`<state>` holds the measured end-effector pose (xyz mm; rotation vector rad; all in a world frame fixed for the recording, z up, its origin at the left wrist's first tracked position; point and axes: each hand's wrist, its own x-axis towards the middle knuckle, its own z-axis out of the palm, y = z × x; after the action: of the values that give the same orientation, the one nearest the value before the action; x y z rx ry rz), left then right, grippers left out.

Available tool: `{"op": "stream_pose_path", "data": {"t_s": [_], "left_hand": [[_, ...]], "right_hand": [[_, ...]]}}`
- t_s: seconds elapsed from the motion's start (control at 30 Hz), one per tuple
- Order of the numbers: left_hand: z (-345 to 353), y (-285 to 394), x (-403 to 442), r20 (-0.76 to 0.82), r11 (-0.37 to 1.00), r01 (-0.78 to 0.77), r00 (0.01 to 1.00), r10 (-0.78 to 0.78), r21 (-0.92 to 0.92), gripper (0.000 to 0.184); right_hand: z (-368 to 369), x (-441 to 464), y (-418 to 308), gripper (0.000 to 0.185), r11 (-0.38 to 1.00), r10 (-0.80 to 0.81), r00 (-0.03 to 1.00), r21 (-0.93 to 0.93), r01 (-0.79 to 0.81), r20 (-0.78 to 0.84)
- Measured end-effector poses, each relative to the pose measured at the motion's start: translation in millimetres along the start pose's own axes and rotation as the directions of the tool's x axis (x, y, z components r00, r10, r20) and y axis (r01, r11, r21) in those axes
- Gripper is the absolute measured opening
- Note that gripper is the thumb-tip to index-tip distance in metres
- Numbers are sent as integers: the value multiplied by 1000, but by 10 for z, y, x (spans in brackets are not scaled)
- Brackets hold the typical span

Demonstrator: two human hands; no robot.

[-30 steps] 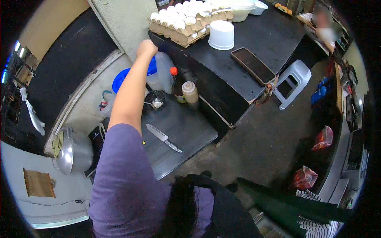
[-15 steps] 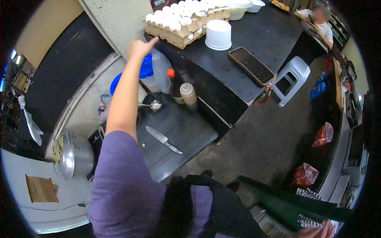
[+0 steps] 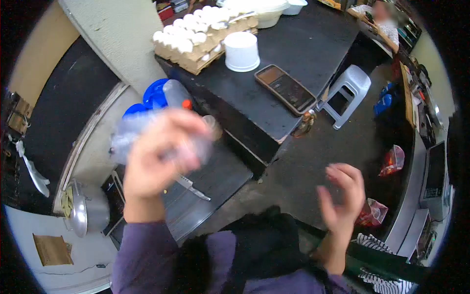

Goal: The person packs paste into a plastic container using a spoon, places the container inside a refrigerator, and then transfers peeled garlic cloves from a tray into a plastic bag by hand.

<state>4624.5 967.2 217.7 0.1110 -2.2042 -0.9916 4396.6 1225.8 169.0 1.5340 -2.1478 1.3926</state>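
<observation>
My left hand is smeared by motion above the dark board, its fingers curled round thin see-through plastic that looks like a clear plastic bag. Below its wrist lies a knife, partly covered by the hand. A squeeze bottle and a red cap show just past the fingers; the spoon and black bowl are hidden. Over the floor at the right, my right hand is raised and empty, thumb and loosely bent fingers apart.
On the black counter are egg trays, a white tub and a phone. Blue lids stand beside the wall. A large pot is at left, a grey stool at right. A person is at the far right.
My left hand has drawn back from beside the egg trays toward me, now with clear plastic in it. My right hand has risen from the bottom edge into view.
</observation>
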Motion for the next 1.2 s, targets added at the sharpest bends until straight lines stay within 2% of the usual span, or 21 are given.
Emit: {"op": "stream_pose_path", "data": {"t_s": [0.07, 0.1, 0.17, 0.23, 0.27, 0.33, 0.37, 0.43, 0.47, 0.5, 0.53, 0.57, 0.63, 0.7, 0.77, 0.83, 0.93, 1.03, 1.1, 1.17, 1.2], "left_hand": [[388, 91, -39, 338, 880, 139, 941, 25, -454, 21], [599, 72, 34, 472, 827, 165, 872, 133, -537, 9], [1132, 17, 134, 541, 681, 240, 797, 269, -692, 9], [1571, -38, 277, 516, 609, 232, 785, 343, -758, 12], [1771, -79, 348, 491, 552, 249, 800, 346, -795, 15], [2122, -178, 552, 434, 436, 268, 833, 344, -859, 23], [2243, -209, 690, 428, 481, 248, 849, 310, -841, 29], [2488, -230, 1009, 409, 567, 215, 881, 238, -795, 43], [2618, -236, 1167, 405, 696, 184, 899, 166, -694, 58], [2783, -236, 1328, 391, 799, 159, 915, 101, -579, 73], [2954, -257, 1507, 378, 869, 130, 923, 69, -477, 75], [3113, -290, 1715, 366, 923, 100, 930, 47, -372, 78], [3380, -347, 2200, 355, 937, 109, 935, 17, -333, 73], [3678, -367, 2650, 363, 901, 241, 926, -102, -361, 64], [4051, -479, 3069, 389, 933, 198, 919, -69, -301, 53], [4566, -684, 3350, 430, 950, 159, 902, -29, -269, 62], [5245, -734, 3715, 465, 944, 270, 872, -155, -190, 80], [5793, -861, 4033, 671, 859, 479, 698, -248, -180, 91], [6182, -1020, 4170, 645, 869, 449, 730, -224, -207, 62], [6568, -1196, 4378, 680, 898, 405, 709, -189, -173, 43], [6760, -1231, 4498, 586, 911, 352, 793, -168, -215, 20]], "right_hand": [[135, 195, 76, 71, 988, -92, 977, 139, 65, 192], [201, 269, 157, 81, 970, -116, 947, 239, 43, 301], [229, 471, 285, 75, 951, -259, 856, 271, 146, 447], [246, 685, 589, 59, 860, -470, 691, 463, 216, 549], [237, 737, 809, 37, 818, -513, 639, 552, 161, 574], [120, 856, 1321, 28, 775, -527, 575, 632, 22, 626], [18, 938, 1592, 24, 746, -540, 537, 664, -51, 648], [-326, 1052, 2141, 18, 748, -361, 630, 617, -245, 688], [-519, 1076, 2377, 14, 744, -192, 698, 566, -355, 690], [-681, 1085, 2715, 12, 706, -151, 772, 614, -354, 618], [-854, 977, 2962, 14, 662, 184, 800, 530, -531, 571], [-1061, 939, 3210, 16, 517, 402, 768, 569, -640, 498], [-1132, 1011, 3544, 14, 373, 718, 692, 793, -482, 83], [-1334, 1062, 4012, 15, 371, 731, 677, 782, -500, 85], [-1451, 1158, 4352, 16, 362, 792, 609, 763, -536, 52], [-1504, 1247, 4571, 16, 272, 821, 568, 835, -479, 58], [-1664, 1313, 4877, 15, 219, 816, 569, 859, -462, 98], [-1858, 1589, 5008, 15, 122, 893, 447, 923, -365, 59], [-2081, 1476, 5423, 15, 31, 827, 530, 927, -374, 187], [-2164, 1487, 5780, 19, 102, 845, 526, 940, -326, 91], [-2249, 1628, 5892, 22, 66, 870, 487, 959, -277, 81]]}}
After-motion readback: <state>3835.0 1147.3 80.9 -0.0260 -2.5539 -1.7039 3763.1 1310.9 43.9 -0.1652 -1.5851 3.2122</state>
